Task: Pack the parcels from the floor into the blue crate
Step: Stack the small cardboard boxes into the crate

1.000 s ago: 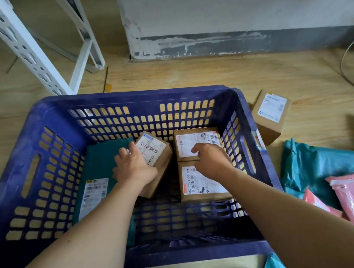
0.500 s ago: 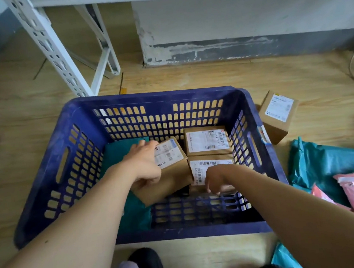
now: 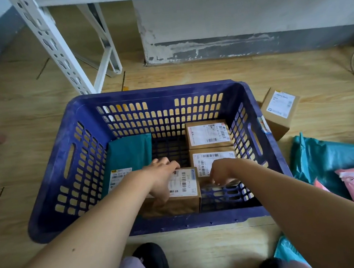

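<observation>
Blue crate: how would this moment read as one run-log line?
phase: packing | left hand: grips near box in crate | right hand: at middle box | floor: loose box, bags

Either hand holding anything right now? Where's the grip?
Left hand grips the brown cardboard box with a white label across its top. Right hand curls at the near edge of another labelled brown box; whether it grips is hidden.

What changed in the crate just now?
Left hand, gripping the labelled box, pulled it from mid-crate to the near wall of the blue crate. Right hand drew back to the near edge of the front right box. That box, the rear right box and teal mailer stayed put.
</observation>
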